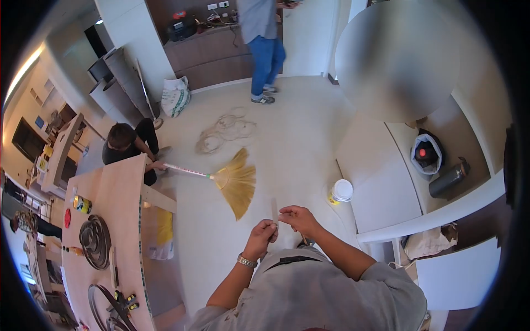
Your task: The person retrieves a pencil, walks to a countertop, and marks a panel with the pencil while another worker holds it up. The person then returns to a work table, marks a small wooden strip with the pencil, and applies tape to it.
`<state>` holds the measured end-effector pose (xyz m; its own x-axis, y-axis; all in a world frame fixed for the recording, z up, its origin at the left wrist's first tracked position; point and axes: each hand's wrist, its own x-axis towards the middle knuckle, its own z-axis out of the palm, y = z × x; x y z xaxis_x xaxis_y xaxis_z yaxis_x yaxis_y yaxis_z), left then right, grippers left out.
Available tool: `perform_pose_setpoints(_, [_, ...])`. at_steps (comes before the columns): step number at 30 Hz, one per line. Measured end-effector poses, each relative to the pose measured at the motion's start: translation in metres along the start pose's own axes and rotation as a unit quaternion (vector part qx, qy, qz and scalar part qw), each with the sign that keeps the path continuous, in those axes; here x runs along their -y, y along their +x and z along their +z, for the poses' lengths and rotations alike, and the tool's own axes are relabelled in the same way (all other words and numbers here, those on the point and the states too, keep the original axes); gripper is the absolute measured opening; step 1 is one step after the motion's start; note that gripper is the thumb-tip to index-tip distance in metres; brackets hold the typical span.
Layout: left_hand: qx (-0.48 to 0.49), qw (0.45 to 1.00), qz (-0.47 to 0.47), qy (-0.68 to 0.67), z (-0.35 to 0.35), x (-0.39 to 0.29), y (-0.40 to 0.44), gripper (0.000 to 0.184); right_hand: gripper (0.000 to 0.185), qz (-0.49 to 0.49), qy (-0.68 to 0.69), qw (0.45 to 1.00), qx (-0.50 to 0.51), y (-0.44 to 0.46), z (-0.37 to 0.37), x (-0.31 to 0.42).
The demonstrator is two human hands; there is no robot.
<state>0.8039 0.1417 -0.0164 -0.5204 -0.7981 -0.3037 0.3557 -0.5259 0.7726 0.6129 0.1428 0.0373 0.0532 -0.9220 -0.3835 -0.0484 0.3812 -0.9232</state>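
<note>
In front of my waist, my left hand [263, 237] is closed, its fingers pinching the lower end of a thin, pale, narrow strip [274, 207] that points up and away from me. What the strip is made of, I cannot make out. My right hand [298, 220] is close beside it with curled fingers, the tips near or touching the strip's right side. Whether those fingers also grip something is too small to see. A watch [247, 261] is on my left wrist.
A crouching person [124, 144] holds a yellow broom [236, 179] on the floor ahead. Another person [263, 49] stands farther back. Coiled strips [94, 241] lie on the wooden workbench [118, 193] at left. A white bucket [343, 190] stands at right; loose strips [226, 131] lie on the floor.
</note>
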Motion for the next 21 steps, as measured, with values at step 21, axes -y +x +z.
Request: perform_pose_setpoints(21, [-0.294, 0.937, 0.118, 0.145, 0.037, 0.081, -0.225, 0.028, 0.014, 0.065, 0.059, 0.953, 0.290, -0.091, 0.113, -0.081])
